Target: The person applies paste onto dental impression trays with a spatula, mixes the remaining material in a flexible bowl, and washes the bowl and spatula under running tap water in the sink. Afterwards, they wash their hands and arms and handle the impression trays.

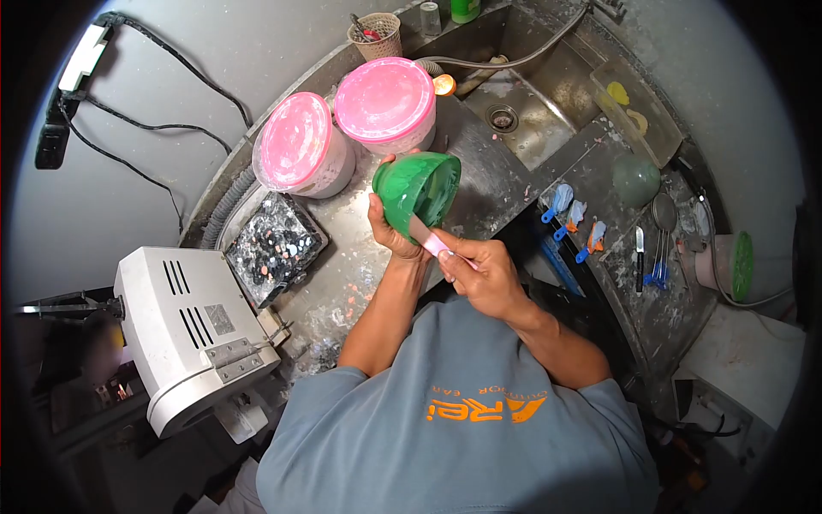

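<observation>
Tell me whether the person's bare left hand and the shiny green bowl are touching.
Touching. The head view shows the left hand cupping the green bowl, thumb and fingertips against its outer wall.

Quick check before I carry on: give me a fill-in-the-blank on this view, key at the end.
1. The left hand holds a bowl that is ____ in colour.
2. The pink spatula is held in the ____ hand.
3. Tubs with pink lids number ____.
4. The drain in the sink is ____ in shape.

Missing words: green; right; two; round.
</observation>
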The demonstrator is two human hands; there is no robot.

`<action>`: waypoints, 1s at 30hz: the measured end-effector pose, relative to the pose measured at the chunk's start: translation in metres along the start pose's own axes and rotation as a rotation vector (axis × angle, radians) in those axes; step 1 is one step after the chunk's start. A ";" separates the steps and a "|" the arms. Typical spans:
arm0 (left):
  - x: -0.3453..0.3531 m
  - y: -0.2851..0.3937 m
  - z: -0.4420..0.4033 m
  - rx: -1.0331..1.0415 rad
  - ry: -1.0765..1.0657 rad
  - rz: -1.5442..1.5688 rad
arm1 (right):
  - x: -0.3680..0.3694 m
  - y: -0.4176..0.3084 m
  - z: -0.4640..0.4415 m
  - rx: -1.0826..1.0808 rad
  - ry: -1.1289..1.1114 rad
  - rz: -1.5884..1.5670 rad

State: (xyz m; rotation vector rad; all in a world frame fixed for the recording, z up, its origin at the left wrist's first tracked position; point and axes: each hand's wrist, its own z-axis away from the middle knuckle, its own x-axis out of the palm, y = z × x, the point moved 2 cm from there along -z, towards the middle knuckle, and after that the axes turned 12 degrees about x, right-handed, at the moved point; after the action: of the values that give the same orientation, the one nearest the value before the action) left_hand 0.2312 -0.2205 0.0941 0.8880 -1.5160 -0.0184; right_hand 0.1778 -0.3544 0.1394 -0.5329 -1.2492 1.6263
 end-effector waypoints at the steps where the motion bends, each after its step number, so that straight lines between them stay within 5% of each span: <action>1: -0.001 -0.001 -0.001 0.022 -0.009 -0.023 | 0.000 -0.003 0.002 0.103 -0.070 -0.134; 4: 0.003 0.006 -0.004 -0.005 0.094 0.000 | -0.013 -0.005 0.000 0.304 -0.292 -0.574; 7: -0.006 0.010 -0.010 -0.088 0.185 0.164 | -0.016 -0.003 -0.003 0.143 -0.170 -0.527; 11: 0.000 0.016 -0.011 -0.096 0.245 0.157 | -0.030 0.001 -0.020 -0.685 0.465 0.643; 15: 0.006 0.016 -0.017 -0.091 0.255 0.130 | -0.032 0.013 -0.021 -0.798 0.437 1.061; 30: 0.002 0.032 -0.019 -0.092 0.239 0.070 | -0.045 -0.016 -0.002 -0.744 0.396 0.973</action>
State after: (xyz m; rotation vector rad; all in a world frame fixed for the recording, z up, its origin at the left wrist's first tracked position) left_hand 0.2312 -0.1901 0.1151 0.7354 -1.3118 0.0663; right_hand 0.2051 -0.3936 0.1434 -2.0671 -1.3351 1.5862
